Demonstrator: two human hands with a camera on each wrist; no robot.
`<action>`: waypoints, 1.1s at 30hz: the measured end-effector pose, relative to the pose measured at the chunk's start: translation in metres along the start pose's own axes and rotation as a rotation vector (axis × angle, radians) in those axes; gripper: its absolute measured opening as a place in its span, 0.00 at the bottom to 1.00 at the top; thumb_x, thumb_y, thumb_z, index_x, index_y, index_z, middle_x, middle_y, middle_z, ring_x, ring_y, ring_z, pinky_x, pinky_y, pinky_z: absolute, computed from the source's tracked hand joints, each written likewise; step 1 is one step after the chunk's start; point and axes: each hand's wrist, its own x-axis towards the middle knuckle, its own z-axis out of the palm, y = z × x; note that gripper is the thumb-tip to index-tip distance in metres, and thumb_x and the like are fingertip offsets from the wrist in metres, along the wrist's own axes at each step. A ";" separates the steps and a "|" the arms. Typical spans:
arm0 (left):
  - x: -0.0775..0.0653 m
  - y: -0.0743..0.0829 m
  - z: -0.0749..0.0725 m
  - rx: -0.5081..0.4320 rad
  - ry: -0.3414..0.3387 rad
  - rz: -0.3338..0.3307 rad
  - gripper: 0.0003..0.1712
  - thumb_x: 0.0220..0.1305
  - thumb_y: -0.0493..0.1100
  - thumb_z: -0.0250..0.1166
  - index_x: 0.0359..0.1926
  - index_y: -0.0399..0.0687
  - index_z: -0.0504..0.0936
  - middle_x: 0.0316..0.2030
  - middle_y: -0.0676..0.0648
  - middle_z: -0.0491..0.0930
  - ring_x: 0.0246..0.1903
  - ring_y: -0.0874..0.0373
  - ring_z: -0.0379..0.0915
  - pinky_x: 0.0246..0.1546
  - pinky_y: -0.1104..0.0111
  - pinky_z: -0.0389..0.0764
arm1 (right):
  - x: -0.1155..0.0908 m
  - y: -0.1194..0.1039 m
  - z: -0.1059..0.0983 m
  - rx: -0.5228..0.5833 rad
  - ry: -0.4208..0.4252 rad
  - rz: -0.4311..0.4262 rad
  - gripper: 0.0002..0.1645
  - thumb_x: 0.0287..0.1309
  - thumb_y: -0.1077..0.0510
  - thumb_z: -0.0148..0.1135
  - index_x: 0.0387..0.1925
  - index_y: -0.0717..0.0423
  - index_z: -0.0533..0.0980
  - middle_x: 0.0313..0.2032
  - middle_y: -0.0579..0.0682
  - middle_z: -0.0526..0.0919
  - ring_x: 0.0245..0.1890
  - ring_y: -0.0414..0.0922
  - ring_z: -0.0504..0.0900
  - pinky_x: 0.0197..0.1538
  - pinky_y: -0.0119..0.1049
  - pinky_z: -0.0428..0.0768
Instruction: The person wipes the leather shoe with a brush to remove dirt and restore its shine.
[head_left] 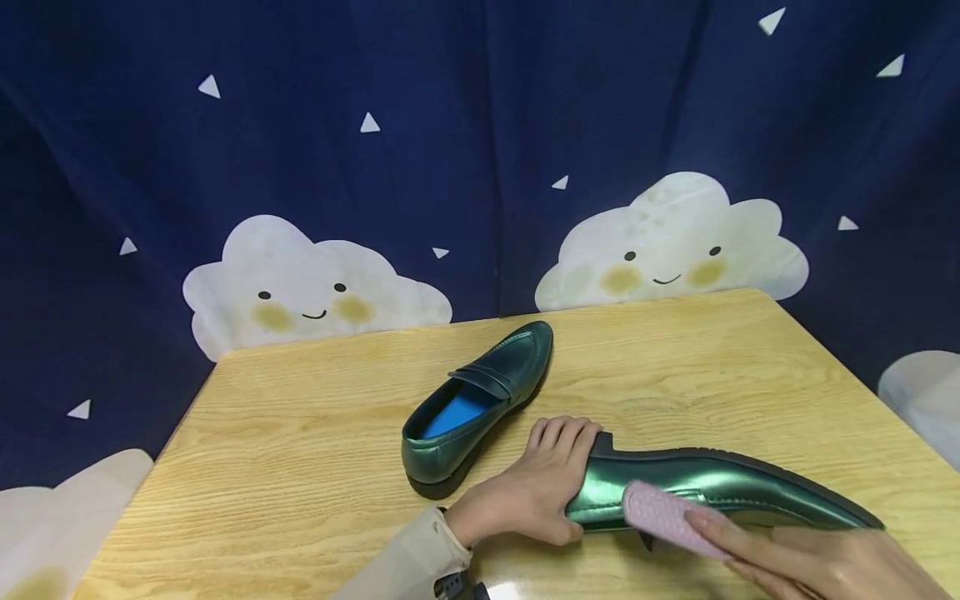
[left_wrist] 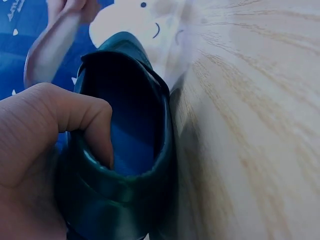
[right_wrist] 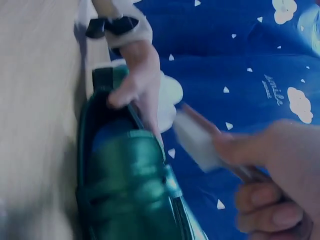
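Note:
A shiny green loafer [head_left: 652,483] lies on its side, its sole turned away from me and its toe pointing right. My left hand [head_left: 543,483] grips it at the heel, with the thumb hooked inside the opening over the blue insole [left_wrist: 132,135]. In my right hand [head_left: 817,554] is a pink brush [head_left: 667,517] with a textured back, pinched between thumb and fingers. In the head view the brush overlaps the side of the shoe; whether they touch I cannot tell. Its whitish underside is blurred in the right wrist view.
The matching green loafer [head_left: 480,404] stands upright on the wooden table [head_left: 300,450], behind my left hand, toe pointing away to the right. A dark blue curtain [head_left: 480,167] with clouds and white triangles hangs behind the table.

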 end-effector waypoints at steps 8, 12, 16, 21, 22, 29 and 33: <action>-0.002 0.001 0.000 -0.003 -0.022 0.009 0.61 0.46 0.56 0.72 0.72 0.41 0.47 0.67 0.44 0.52 0.65 0.52 0.47 0.64 0.57 0.54 | -0.004 0.010 0.008 -0.165 -0.054 0.293 0.40 0.46 0.47 0.72 0.64 0.28 0.70 0.16 0.26 0.51 0.15 0.26 0.51 0.20 0.28 0.58; -0.004 0.000 0.001 -0.008 -0.024 0.011 0.62 0.45 0.57 0.73 0.72 0.41 0.46 0.67 0.44 0.51 0.66 0.51 0.47 0.65 0.56 0.53 | -0.006 0.009 0.016 -0.135 -0.115 0.178 0.43 0.46 0.47 0.71 0.66 0.29 0.67 0.17 0.26 0.49 0.16 0.26 0.49 0.21 0.26 0.55; -0.004 0.000 0.002 -0.006 -0.012 0.015 0.62 0.44 0.56 0.74 0.71 0.42 0.46 0.66 0.44 0.52 0.65 0.51 0.47 0.64 0.56 0.53 | -0.005 0.004 0.019 -0.032 -0.071 0.007 0.42 0.45 0.48 0.72 0.65 0.34 0.70 0.19 0.23 0.48 0.16 0.23 0.48 0.21 0.19 0.51; -0.003 0.001 0.003 -0.007 0.004 0.013 0.61 0.42 0.55 0.74 0.70 0.43 0.47 0.66 0.45 0.53 0.65 0.51 0.48 0.64 0.56 0.53 | -0.003 -0.001 0.015 0.139 -0.105 -0.066 0.37 0.49 0.48 0.72 0.64 0.38 0.72 0.26 0.17 0.70 0.22 0.17 0.61 0.27 0.11 0.60; -0.003 0.001 0.003 -0.009 0.004 0.010 0.61 0.42 0.55 0.74 0.70 0.43 0.47 0.66 0.45 0.53 0.65 0.51 0.48 0.64 0.56 0.54 | -0.003 0.000 0.013 0.137 -0.110 -0.056 0.37 0.50 0.48 0.71 0.64 0.38 0.72 0.26 0.17 0.70 0.22 0.18 0.62 0.28 0.12 0.61; -0.002 0.000 0.003 -0.007 -0.005 -0.005 0.62 0.43 0.56 0.73 0.71 0.42 0.47 0.67 0.44 0.53 0.65 0.52 0.48 0.64 0.56 0.54 | 0.002 0.006 0.005 -0.127 -0.116 0.256 0.39 0.50 0.46 0.70 0.65 0.29 0.68 0.19 0.23 0.65 0.17 0.25 0.55 0.20 0.28 0.64; -0.002 0.000 0.001 0.003 -0.015 -0.001 0.62 0.44 0.57 0.73 0.71 0.42 0.46 0.67 0.44 0.52 0.65 0.51 0.48 0.65 0.56 0.53 | 0.001 0.005 0.011 -0.144 -0.206 0.240 0.40 0.51 0.46 0.69 0.67 0.29 0.67 0.16 0.27 0.51 0.15 0.27 0.51 0.21 0.28 0.58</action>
